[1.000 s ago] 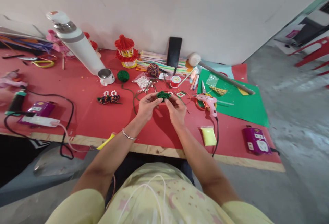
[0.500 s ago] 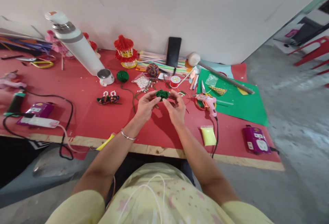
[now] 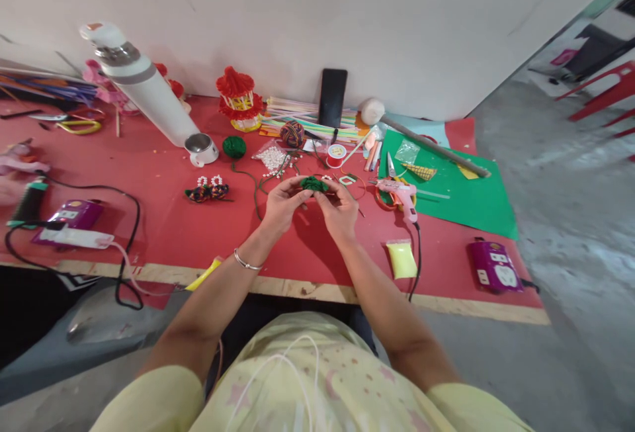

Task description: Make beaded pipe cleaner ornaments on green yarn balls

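A small dark green crocheted yarn piece (image 3: 314,184) is held between my two hands above the red table. My left hand (image 3: 284,204) pinches its left side between thumb and fingers. On the other side, my right hand (image 3: 340,206) grips it the same way, the thumbs close together at its near edge. Green yarn trails over the table from a green yarn ball (image 3: 234,147) toward my left hand. White beads (image 3: 272,157) lie in and around a clear bag just beyond. A multicoloured yarn piece with bead loops (image 3: 207,191) rests to the left.
A pink glue gun (image 3: 401,195) lies over scissors at the right, its cord hanging off the front edge. A tall white bottle (image 3: 143,88) leans at the back left behind a metal-lined cup (image 3: 201,149). Purple power sockets (image 3: 495,266) sit at the right end. A phone (image 3: 332,98) leans against the wall.
The green piece has tilted slightly between my fingers and its near edge looks flatter. Both hands keep their hold in nearly the same place; the view has shifted a little.
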A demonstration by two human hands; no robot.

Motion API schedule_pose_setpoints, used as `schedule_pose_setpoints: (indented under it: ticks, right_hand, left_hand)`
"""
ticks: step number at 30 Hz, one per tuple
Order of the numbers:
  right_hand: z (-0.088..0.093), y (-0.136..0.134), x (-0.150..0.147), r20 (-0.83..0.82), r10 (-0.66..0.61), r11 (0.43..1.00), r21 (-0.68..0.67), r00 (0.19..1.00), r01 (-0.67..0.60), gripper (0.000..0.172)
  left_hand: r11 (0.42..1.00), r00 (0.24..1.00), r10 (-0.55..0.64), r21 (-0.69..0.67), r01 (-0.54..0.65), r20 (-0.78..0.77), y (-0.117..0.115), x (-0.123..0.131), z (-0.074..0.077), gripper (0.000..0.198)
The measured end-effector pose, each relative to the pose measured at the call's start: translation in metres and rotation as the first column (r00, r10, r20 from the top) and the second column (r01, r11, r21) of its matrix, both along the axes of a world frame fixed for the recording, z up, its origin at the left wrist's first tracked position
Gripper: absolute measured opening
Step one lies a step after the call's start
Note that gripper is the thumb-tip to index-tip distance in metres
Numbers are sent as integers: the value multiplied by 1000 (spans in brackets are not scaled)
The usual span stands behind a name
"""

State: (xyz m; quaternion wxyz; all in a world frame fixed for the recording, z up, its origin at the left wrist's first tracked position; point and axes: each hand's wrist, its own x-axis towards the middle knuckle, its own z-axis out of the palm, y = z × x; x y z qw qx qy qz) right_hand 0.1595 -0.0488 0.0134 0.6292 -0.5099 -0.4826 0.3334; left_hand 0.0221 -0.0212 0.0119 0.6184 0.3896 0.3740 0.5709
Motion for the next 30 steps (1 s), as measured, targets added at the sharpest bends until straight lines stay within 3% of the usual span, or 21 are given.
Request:
schedule_pose_setpoints:
  ticks: [5, 8, 11, 14, 17, 20, 23, 25, 27, 30]
  right_hand:
    - [16, -4, 17, -9, 103, 994, 37, 995, -102, 47]
    - [31, -2, 43, 48, -104, 994, 30, 993, 103, 31]
    - [47, 4, 67, 349, -182, 983, 49, 919, 176, 26]
    - [56, 15, 74, 654, -3, 998, -44, 757, 43, 20]
    - [51, 32, 62, 861, 189, 975, -221, 472, 12, 19]
    - [39, 47, 47, 921, 301, 939, -331, 247, 90, 22]
    - [29, 52, 38, 929, 335, 924, -357, 160, 140, 23]
    - [26, 49, 38, 942, 299, 939, -319, 156, 128, 25]
    - [26, 41, 42, 944, 244, 961, -266, 221, 77, 24]
    - [32, 26, 51, 852, 235, 968, -251, 467, -28, 19]
  left_hand:
    - [995, 995, 86, -46, -83, 59, 6, -9, 5, 39]
    - [992, 992, 91, -92, -84, 82, 9, -14, 7, 35]
    - [991, 995, 50, -131, -38, 89, 10, -14, 7, 39]
    - [990, 994, 18, -140, -3, 108, 10, -13, 8, 43]
    - [989, 994, 11, -147, 5, 108, 9, -14, 10, 44]
    - [989, 995, -8, -145, 22, 98, 9, -17, 12, 44]
    - [984, 998, -69, -166, 70, 10, 10, -19, 12, 45]
    - [975, 978, -150, -184, 122, -147, 10, -20, 10, 44]
    - [968, 911, -237, -160, 192, -339, 10, -22, 5, 39]
    - [953, 777, -281, -70, 294, -564, 7, -25, 1, 30]
